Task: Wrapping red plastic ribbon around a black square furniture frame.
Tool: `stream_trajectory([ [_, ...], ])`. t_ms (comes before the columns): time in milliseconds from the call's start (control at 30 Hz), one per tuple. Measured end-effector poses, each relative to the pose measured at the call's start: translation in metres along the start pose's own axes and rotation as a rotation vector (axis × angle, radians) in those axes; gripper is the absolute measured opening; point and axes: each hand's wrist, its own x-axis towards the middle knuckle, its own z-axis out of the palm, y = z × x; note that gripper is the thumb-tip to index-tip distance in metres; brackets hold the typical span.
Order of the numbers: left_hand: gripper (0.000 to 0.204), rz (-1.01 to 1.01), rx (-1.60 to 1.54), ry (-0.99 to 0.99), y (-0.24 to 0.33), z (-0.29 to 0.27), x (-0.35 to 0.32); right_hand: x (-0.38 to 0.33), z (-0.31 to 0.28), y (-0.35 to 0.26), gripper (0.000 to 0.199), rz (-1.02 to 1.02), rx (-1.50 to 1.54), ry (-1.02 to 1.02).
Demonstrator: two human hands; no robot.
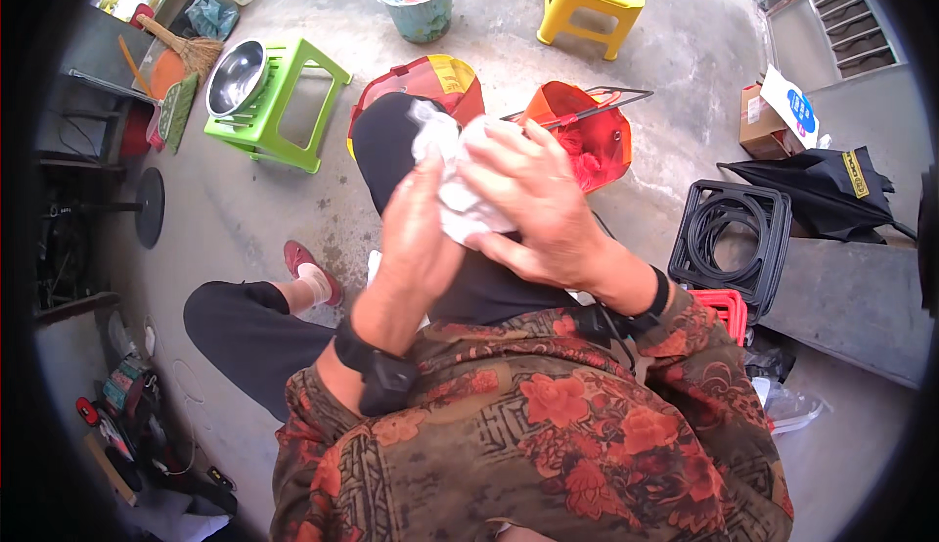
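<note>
Above my raised knee, both my hands hold a crumpled white bundle (473,205), soft like cloth or thin paper; its material is hard to tell. My left hand (419,234) is closed against its near left side, thumb up, with most fingers hidden. Bent over its top and right side, my right hand (544,200) presses down, thumb along the lower edge. Just past the hands are two open red and yellow bags: one (460,92) behind my knee, the other (618,156) to the right with bright red stuff (579,158) inside.
A green stool (311,102) at left carries a metal basin (238,77). Farther off stand a teal bucket (423,23) and a yellow stool (597,4). At right are a black crate (778,248) with coiled hose, a black umbrella (812,190) and a cardboard box (760,126).
</note>
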Motion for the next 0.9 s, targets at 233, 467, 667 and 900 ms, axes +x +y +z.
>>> stream_trajectory([
  [233,0.029,-0.323,0.021,-0.804,0.065,0.103,-0.076,-0.054,-0.042,0.032,0.03,0.802,0.535,0.424],
  [467,0.03,0.232,-0.221,-0.546,0.023,0.136,-0.187,-0.044,-0.021,0.016,0.023,0.691,0.934,0.336],
  [667,0.049,-0.317,0.48,-1.009,0.124,0.152,-0.141,-0.052,-0.029,0.029,0.022,0.761,0.945,0.358],
  [900,0.059,0.02,0.055,-0.824,0.09,0.162,-0.097,-0.047,-0.032,0.026,0.021,0.791,1.076,0.337],
])
